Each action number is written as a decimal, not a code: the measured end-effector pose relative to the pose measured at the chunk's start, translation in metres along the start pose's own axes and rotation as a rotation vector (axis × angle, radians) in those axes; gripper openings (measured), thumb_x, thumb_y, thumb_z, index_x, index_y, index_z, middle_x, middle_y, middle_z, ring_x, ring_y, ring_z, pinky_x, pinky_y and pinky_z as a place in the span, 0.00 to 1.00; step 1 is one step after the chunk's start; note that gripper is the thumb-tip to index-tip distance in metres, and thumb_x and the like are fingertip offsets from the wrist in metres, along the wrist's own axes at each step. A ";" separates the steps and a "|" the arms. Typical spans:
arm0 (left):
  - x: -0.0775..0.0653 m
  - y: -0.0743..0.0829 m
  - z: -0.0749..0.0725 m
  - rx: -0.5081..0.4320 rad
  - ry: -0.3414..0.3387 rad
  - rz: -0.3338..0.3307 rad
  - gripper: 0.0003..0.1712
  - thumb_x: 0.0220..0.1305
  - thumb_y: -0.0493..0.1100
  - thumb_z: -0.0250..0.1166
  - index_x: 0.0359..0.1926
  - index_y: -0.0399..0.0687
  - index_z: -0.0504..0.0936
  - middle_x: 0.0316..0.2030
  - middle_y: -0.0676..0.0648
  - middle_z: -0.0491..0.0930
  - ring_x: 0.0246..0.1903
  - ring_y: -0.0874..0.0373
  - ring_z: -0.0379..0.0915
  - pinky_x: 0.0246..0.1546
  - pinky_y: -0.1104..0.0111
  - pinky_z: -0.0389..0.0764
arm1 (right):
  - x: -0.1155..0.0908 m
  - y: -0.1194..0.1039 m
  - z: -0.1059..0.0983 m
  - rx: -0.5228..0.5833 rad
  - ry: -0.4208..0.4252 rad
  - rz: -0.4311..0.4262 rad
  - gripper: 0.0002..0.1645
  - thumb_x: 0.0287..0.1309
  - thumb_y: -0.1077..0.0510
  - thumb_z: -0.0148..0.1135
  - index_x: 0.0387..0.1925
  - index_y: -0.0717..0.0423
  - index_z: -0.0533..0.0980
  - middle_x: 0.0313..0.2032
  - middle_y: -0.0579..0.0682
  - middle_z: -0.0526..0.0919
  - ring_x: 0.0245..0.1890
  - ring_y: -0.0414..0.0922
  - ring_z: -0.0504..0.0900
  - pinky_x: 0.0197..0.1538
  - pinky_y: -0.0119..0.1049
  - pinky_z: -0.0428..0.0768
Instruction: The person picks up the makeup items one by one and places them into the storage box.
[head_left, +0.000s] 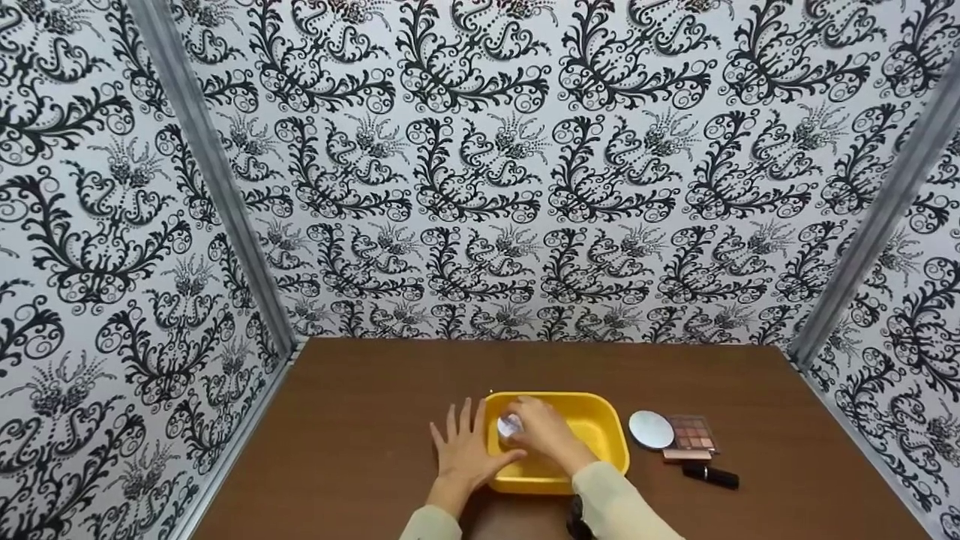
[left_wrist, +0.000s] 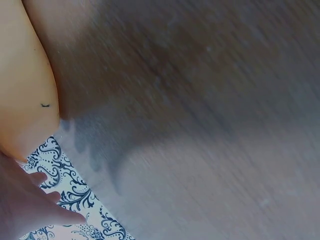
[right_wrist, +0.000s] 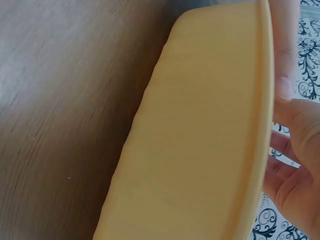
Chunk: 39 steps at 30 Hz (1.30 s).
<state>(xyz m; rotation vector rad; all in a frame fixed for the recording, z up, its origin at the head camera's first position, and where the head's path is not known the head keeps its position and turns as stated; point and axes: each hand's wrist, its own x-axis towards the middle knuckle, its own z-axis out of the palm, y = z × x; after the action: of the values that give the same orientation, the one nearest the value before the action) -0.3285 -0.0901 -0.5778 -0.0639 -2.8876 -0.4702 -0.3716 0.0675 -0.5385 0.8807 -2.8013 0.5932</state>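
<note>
Right sleeve (head_left: 624, 506) was held near the tub (head_left: 534, 486); a white item (head_left: 508, 426), pinched by the right grip (head_left: 543, 429), could be dropped if squeezed weakly; left grip (head_left: 465, 454) was spread.

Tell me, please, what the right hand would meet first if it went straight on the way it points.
Probably the yellow basin, at its far-left corner, just ahead of the right hand, though depth is unclear.
</note>
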 end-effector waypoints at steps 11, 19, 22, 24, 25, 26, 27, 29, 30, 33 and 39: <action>0.000 0.002 -0.005 -0.009 -0.005 0.009 0.72 0.40 0.91 0.50 0.77 0.52 0.56 0.77 0.40 0.56 0.75 0.34 0.50 0.69 0.29 0.48 | 0.005 0.007 0.011 -0.006 -0.030 -0.013 0.14 0.49 0.58 0.75 0.40 0.57 0.85 0.40 0.54 0.86 0.39 0.52 0.83 0.47 0.48 0.83; 0.001 0.001 -0.006 0.005 -0.049 -0.023 0.72 0.39 0.91 0.51 0.78 0.55 0.53 0.77 0.42 0.55 0.76 0.38 0.49 0.69 0.30 0.49 | 0.006 0.003 0.010 0.103 -0.084 -0.001 0.12 0.56 0.59 0.71 0.42 0.59 0.86 0.46 0.58 0.81 0.43 0.53 0.82 0.49 0.50 0.82; 0.001 0.001 -0.006 0.004 -0.047 -0.020 0.72 0.40 0.91 0.51 0.78 0.55 0.54 0.77 0.42 0.55 0.76 0.38 0.50 0.70 0.30 0.48 | 0.008 0.003 0.012 0.097 -0.072 0.007 0.12 0.57 0.60 0.70 0.42 0.59 0.86 0.47 0.59 0.81 0.44 0.53 0.82 0.51 0.50 0.83; 0.001 0.001 -0.005 0.008 -0.044 -0.020 0.71 0.40 0.91 0.51 0.78 0.55 0.54 0.77 0.43 0.55 0.76 0.38 0.50 0.70 0.30 0.48 | 0.008 0.003 0.013 0.095 -0.064 0.017 0.12 0.57 0.59 0.70 0.43 0.60 0.86 0.48 0.58 0.81 0.45 0.53 0.82 0.52 0.50 0.82; 0.001 0.001 -0.005 0.013 -0.041 -0.020 0.71 0.40 0.91 0.51 0.78 0.55 0.54 0.77 0.43 0.55 0.76 0.38 0.50 0.70 0.30 0.48 | 0.009 0.003 0.014 0.093 -0.061 0.020 0.13 0.57 0.59 0.70 0.43 0.60 0.86 0.48 0.58 0.81 0.46 0.53 0.82 0.53 0.50 0.82; 0.001 0.001 -0.005 0.016 -0.038 -0.021 0.71 0.40 0.91 0.51 0.78 0.55 0.54 0.77 0.43 0.55 0.76 0.38 0.50 0.70 0.30 0.48 | 0.009 0.003 0.015 0.093 -0.060 0.025 0.13 0.58 0.58 0.70 0.43 0.60 0.86 0.48 0.57 0.81 0.46 0.53 0.82 0.53 0.50 0.82; 0.000 0.001 -0.005 0.016 -0.037 -0.023 0.71 0.40 0.91 0.51 0.78 0.55 0.54 0.77 0.43 0.55 0.76 0.38 0.50 0.70 0.31 0.48 | 0.010 0.003 0.016 0.089 -0.057 0.028 0.13 0.58 0.58 0.70 0.43 0.60 0.86 0.49 0.57 0.81 0.46 0.53 0.82 0.54 0.50 0.82; 0.000 0.000 -0.005 0.015 -0.037 -0.024 0.71 0.40 0.91 0.51 0.78 0.55 0.54 0.77 0.43 0.55 0.76 0.38 0.50 0.70 0.31 0.48 | 0.010 0.002 0.018 0.085 -0.052 0.038 0.12 0.57 0.58 0.70 0.42 0.60 0.86 0.49 0.57 0.81 0.46 0.53 0.82 0.54 0.50 0.82; 0.000 0.000 -0.005 0.013 -0.037 -0.025 0.71 0.40 0.91 0.51 0.78 0.55 0.54 0.77 0.43 0.55 0.76 0.38 0.50 0.70 0.31 0.48 | 0.010 0.002 0.018 0.085 -0.050 0.044 0.12 0.56 0.59 0.70 0.42 0.60 0.86 0.49 0.56 0.81 0.46 0.53 0.82 0.54 0.50 0.82; 0.000 0.000 -0.004 0.002 -0.037 -0.024 0.71 0.40 0.91 0.52 0.78 0.55 0.54 0.77 0.43 0.55 0.76 0.38 0.49 0.70 0.31 0.48 | 0.010 0.002 0.019 0.082 -0.040 0.064 0.12 0.55 0.59 0.70 0.42 0.60 0.86 0.48 0.56 0.81 0.46 0.53 0.82 0.54 0.50 0.82; 0.001 0.001 -0.001 -0.004 -0.025 -0.015 0.71 0.40 0.91 0.52 0.78 0.54 0.55 0.77 0.42 0.56 0.76 0.37 0.50 0.70 0.30 0.48 | 0.011 0.003 0.019 0.101 -0.025 0.074 0.14 0.54 0.58 0.72 0.42 0.60 0.86 0.48 0.57 0.82 0.46 0.54 0.83 0.55 0.51 0.82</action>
<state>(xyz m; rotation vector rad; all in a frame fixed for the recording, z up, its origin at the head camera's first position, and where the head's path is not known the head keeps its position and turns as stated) -0.3295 -0.0894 -0.5762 -0.0486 -2.9133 -0.4818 -0.3821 0.0562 -0.5544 0.8107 -2.8585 0.7456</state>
